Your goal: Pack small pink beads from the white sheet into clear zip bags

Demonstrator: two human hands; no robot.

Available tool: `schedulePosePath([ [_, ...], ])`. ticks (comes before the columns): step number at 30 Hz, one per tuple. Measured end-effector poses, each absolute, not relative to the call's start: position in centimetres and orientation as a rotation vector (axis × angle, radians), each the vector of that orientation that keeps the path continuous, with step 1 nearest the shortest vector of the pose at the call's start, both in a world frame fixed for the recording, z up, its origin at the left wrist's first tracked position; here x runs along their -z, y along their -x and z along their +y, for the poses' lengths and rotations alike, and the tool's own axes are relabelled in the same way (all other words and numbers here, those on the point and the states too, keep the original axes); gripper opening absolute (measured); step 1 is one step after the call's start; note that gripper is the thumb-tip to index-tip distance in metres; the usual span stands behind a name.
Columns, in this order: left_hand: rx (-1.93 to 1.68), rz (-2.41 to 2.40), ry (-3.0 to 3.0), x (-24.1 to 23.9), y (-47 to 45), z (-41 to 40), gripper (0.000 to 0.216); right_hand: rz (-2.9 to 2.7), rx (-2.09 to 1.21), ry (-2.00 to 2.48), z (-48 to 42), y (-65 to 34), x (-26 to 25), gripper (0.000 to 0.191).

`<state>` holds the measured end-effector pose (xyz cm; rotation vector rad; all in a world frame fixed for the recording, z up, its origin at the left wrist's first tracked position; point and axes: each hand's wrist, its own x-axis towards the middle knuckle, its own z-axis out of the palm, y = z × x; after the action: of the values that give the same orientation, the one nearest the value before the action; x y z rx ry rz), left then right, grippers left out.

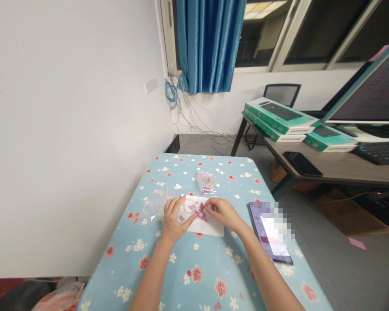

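A white sheet (215, 229) lies on the flowered blue table, with several small pink beads (200, 213) gathered on its middle. My left hand (174, 219) rests on the sheet's left side, fingers spread and thumb reaching toward the beads. At the right of the beads is my right hand (223, 211), its thumb and fingertips drawn together in a pinch. Whatever sits between those fingertips is too small to make out. Just beyond the sheet lies a clear plastic bag (205, 182) with reddish bits inside. Crumpled clear plastic (154, 206) lies left of my left hand.
A phone (269, 237) with a lit screen lies at the table's right side. A white wall (68, 129) borders the left. Beyond the right edge stands a desk (337, 170) with green keyboard boxes (278, 116), a black phone (302, 163) and a monitor (372, 90).
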<state>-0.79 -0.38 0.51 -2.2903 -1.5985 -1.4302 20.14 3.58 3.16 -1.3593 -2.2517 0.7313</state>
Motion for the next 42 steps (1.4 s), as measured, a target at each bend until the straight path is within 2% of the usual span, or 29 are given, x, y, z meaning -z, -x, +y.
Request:
schedulePosePath([
  [6, 1.369, -1.547, 2.312, -0.5, 0.6, -0.5, 0.054, -2.016, -0.759, 1.206, 2.7, -19.1, -5.3, 0.017],
  [13, 1.363, -1.534, 2.32, -0.6, 0.5, -0.6, 0.054, -2.056, -0.724, 1.104, 1.7, -17.7, -6.1, 0.013],
  [33, 1.397, -1.561, 2.301, -0.4, 0.7, -0.5, 0.054, -1.986, -0.762, 1.144, 1.9, -18.8, -6.5, 0.016],
  [42, 1.441, -1.612, 2.277, -0.4, 0.9, -0.4, 0.053, -2.368, -0.706, 1.346, 3.2, -20.7, -4.0, 0.018],
])
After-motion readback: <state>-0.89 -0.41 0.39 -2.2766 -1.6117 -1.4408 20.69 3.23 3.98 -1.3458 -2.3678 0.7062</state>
